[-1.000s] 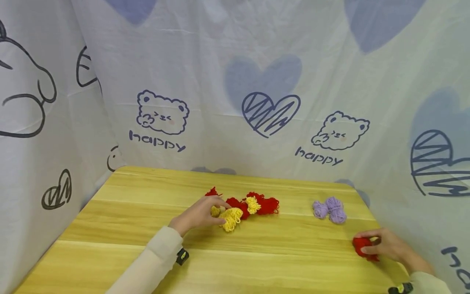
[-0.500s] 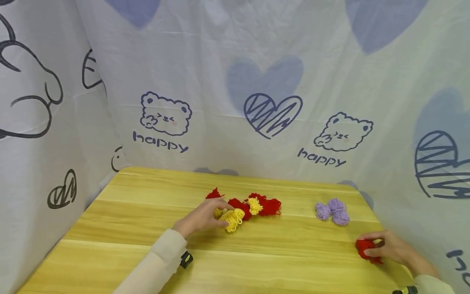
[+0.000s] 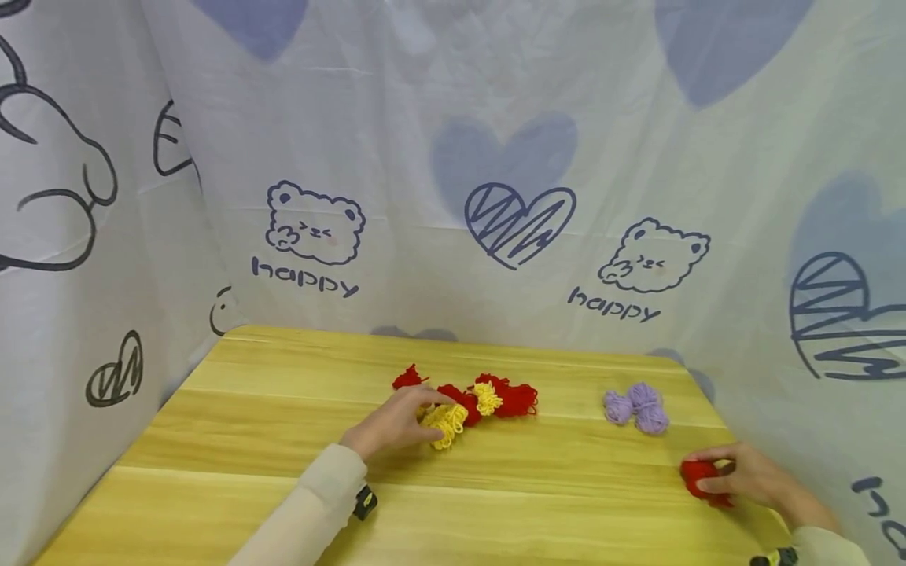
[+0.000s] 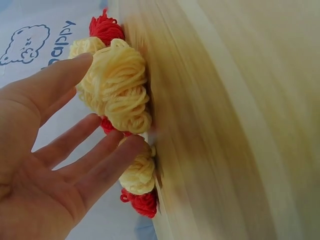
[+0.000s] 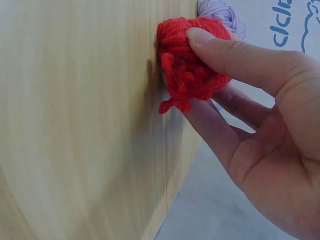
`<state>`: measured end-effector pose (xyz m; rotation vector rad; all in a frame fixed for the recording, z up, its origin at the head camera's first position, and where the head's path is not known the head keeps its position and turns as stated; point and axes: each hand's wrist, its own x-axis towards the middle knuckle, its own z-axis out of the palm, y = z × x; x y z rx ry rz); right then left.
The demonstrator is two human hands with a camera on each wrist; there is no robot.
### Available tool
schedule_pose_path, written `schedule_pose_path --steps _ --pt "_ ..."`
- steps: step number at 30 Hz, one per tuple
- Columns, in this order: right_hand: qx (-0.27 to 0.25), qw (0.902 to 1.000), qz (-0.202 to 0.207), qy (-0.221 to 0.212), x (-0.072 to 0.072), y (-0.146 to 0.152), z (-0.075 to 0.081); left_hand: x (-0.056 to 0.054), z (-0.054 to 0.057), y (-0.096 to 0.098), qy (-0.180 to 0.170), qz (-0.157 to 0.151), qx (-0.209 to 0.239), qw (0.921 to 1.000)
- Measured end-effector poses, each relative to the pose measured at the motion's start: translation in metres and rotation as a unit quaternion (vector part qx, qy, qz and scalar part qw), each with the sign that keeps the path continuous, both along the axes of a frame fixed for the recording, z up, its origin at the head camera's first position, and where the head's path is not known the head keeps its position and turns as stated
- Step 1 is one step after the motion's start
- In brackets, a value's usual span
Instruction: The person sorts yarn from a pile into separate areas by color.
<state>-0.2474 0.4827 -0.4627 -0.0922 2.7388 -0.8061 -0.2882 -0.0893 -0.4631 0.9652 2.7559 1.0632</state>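
My left hand (image 3: 399, 424) reaches over a cluster of yarn, fingers spread and fairly straight. Its thumb overlaps the side of a yellow yarn bundle (image 4: 117, 85) in the left wrist view. Another yellow bundle (image 4: 137, 175) lies by the other fingertips, largely covered by the hand in the head view. At the table's right side, my right hand (image 3: 757, 479) pinches a red yarn ball (image 5: 192, 60) between thumb and fingers, close over the wood. A loose loop hangs from this ball.
Behind the left hand lie red yarn bundles (image 3: 520, 399), a small yellow one (image 3: 487, 398) and a separate red piece (image 3: 408, 377). Several purple yarn balls (image 3: 646, 409) sit together at the back right. A printed cloth (image 3: 418, 275) hangs behind the wooden table (image 3: 538, 519).
My left hand has shifted slightly right, closer around the yellow yarn, covering more of the yellow bundle behind it. The right hand keeps holding the red yarn ball in nearly the same place.
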Motion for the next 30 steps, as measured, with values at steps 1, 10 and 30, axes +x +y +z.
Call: schedule_pose_path --steps 1,10,30 --pt "0.001 1.0000 -0.003 -0.001 0.0000 -0.0001 -0.0003 -0.0010 -0.0008 0.0010 0.007 -0.001 -0.001 1.0000" --pt "0.004 1.0000 -0.008 -0.004 -0.0008 -0.0011 -0.0017 -0.0029 -0.0032 0.0082 0.000 0.017 -0.010 0.9998" --pt "-0.004 0.9999 -0.013 -0.003 -0.0011 -0.0059 0.0027 0.0038 -0.0003 0.0094 -0.002 0.033 -0.029 0.9990"
